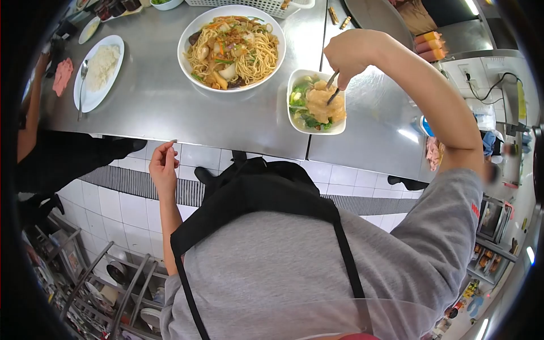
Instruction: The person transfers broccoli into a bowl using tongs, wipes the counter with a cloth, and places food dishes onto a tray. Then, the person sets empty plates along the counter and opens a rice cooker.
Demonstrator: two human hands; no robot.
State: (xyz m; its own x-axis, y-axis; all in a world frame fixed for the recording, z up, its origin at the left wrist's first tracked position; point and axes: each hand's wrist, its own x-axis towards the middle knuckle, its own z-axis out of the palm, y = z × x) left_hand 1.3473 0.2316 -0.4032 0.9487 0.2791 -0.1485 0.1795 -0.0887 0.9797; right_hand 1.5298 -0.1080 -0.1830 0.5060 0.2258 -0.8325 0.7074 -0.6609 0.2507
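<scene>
My right hand (349, 58) is closed on a dark metal utensil (333, 95), which looks like tongs, over a white square bowl (317, 130). The utensil's tips touch pale, battered-looking pieces (326, 103) that lie beside green leaves (309, 120) in broth. Left of that bowl stands a large round white plate (184, 63) heaped with noodles, vegetables and meat (235, 54). My left hand (164, 164) is by the counter's front edge, fingers curled and thumb near them; whether it holds anything is too small to tell.
On the steel counter (147, 107) an oval plate (81, 102) holds rice and a spoon (83, 79). A pink cloth (63, 76) lies beside it. A white basket (297, 3) and a round tray (377, 17) are at the back. At far left, another person's arm (31, 113) shows.
</scene>
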